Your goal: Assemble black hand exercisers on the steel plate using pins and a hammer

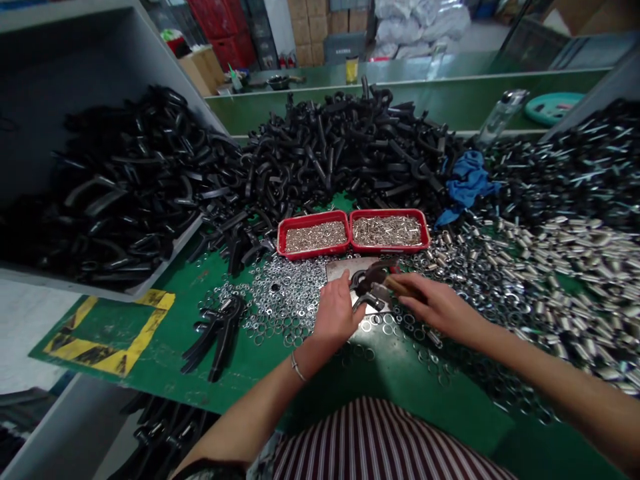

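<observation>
My left hand (338,308) is closed around a black curved metal part (370,301), pressing it down on a small steel plate (341,269). In my right hand (437,303) is the wooden handle of a hammer (400,287), its front end close over the black part. Where the two meet is partly hidden and dark. Loose metal rings (295,300) lie around the plate. Just beyond it stand two red trays, the left tray (313,253) full of tiny metal pieces and the right tray (390,249) full of small pins.
A large heap of black handle parts (330,147) fills the back. At left a grey bin (175,73) spills more. Several joined black parts (220,337) lie left of the rings. Metal sleeves (575,260), a blue cloth (467,180) and a clear bottle (503,117) are at right.
</observation>
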Motion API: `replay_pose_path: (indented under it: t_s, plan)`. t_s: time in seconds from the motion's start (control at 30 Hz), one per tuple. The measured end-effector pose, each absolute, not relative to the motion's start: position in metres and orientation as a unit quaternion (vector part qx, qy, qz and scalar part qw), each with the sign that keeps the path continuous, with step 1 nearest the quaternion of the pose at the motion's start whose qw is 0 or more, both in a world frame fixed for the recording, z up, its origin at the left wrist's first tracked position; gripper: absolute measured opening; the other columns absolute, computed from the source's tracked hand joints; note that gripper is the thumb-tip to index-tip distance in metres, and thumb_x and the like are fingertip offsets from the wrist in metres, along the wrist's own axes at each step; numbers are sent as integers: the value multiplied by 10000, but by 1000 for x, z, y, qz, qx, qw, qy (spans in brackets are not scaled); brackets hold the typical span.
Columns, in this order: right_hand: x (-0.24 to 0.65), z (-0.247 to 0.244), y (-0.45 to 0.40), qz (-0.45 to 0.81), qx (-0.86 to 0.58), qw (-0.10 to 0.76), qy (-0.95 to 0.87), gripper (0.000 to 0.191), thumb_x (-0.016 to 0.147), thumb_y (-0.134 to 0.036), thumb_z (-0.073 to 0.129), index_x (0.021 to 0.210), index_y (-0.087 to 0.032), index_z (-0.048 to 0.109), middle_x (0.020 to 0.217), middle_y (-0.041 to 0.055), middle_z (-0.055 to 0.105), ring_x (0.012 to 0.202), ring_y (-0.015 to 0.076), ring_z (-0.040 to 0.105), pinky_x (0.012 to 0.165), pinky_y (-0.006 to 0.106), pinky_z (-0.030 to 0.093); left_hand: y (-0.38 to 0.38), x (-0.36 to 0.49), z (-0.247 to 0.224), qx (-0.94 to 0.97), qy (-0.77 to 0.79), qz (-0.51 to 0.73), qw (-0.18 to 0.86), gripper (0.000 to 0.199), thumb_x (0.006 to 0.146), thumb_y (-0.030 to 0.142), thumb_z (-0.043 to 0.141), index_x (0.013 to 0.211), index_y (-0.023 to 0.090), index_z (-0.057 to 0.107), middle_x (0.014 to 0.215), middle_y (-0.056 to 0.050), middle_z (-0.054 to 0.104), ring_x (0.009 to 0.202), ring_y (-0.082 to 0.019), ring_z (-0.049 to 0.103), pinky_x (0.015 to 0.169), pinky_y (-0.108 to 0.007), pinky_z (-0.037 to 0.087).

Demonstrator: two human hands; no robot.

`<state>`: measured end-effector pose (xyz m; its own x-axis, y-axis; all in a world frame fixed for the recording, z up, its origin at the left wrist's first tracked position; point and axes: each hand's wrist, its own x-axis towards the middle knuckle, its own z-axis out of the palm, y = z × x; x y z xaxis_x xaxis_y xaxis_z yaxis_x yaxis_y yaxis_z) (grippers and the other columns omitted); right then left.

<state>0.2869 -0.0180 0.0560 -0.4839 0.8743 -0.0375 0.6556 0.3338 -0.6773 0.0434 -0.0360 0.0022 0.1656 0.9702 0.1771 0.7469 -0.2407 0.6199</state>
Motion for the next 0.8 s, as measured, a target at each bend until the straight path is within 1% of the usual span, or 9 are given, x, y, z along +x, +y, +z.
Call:
replay_pose_path:
  t_s: [0.13, 0.23, 0.33, 0.4, 0.47, 0.53, 0.67, 0.73, 0.8]
  plan:
    - [327, 52, 0, 303, -626, 251, -673, 501, 941, -429, 548, 1392, -216, 504, 844, 55, 715, 564, 194, 620, 538, 327, 498, -27, 37, 18, 647, 577, 336, 368, 612, 807, 302, 722, 1358, 165, 492, 1177, -169, 632, 1122, -327, 594, 1023, -539, 437]
    - [370, 49, 24, 210, -681, 253, -654, 488, 947, -389, 555, 1374, -155, 530, 902, 122, 724, 648, 225, 644, 611, 363, 491, -18, 28, 26, 534, 552, 375, 519, 529, 879, 380, 656, 1338, 177, 489, 1090, -141, 657, 1013, -272, 643, 947, -484, 492]
    - [390, 50, 43, 32, -659, 192, -727, 400, 967, -329, 540, 1283, -96, 619, 1129, 246, 682, 998, 316, 639, 866, 460, 454, -13, 17, 23, 591, 573, 376, 425, 431, 850, 332, 684, 1234, 183, 555, 1205, -133, 614, 1170, -284, 565, 1060, -500, 406]
    - [379, 49, 46, -44, -612, 154, -774, 345, 988, -337, 514, 1186, -102, 670, 1140, 247, 670, 1115, 341, 586, 965, 483, 401, -14, 13, 17, 666, 581, 336, 325, 301, 859, 318, 673, 1123, 190, 606, 1219, -116, 605, 1221, -289, 511, 1107, -508, 347]
    - [348, 42, 41, -3, -578, 109, -809, 323, 1011, -377, 471, 1088, -146, 683, 1058, 189, 693, 1036, 305, 623, 909, 433, 446, -17, 14, 11, 710, 579, 289, 278, 272, 883, 364, 654, 1091, 191, 620, 1188, -113, 615, 1198, -296, 511, 1094, -514, 351]
    - [311, 33, 35, 68, -574, 41, -815, 341, 1015, -436, 452, 1012, -169, 663, 994, 153, 706, 895, 272, 667, 751, 367, 484, -22, 19, 8, 728, 586, 257, 247, 382, 851, 405, 701, 1149, 186, 608, 1232, -129, 599, 1204, -316, 503, 1081, -518, 357]
    - [267, 20, 32, 60, -615, -47, -785, 334, 979, -456, 504, 1003, -142, 614, 952, 185, 719, 782, 308, 694, 601, 348, 450, -23, 30, 8, 733, 610, 225, 201, 429, 815, 360, 733, 1177, 171, 602, 1262, -136, 587, 1213, -329, 495, 1069, -501, 359]
    - [270, 26, 36, 63, -623, -35, -779, 319, 976, -432, 499, 1035, -134, 596, 901, 188, 723, 745, 314, 695, 597, 359, 450, -21, 31, 8, 730, 615, 219, 202, 385, 831, 353, 710, 1153, 167, 611, 1214, -126, 604, 1178, -316, 508, 1046, -485, 373]
    - [279, 39, 40, 90, -625, 38, -775, 321, 963, -433, 509, 1077, -140, 570, 899, 182, 726, 746, 306, 694, 624, 376, 473, -18, 29, 7, 734, 610, 217, 203, 366, 849, 358, 686, 1151, 166, 611, 1199, -125, 602, 1158, -312, 506, 1030, -482, 379]
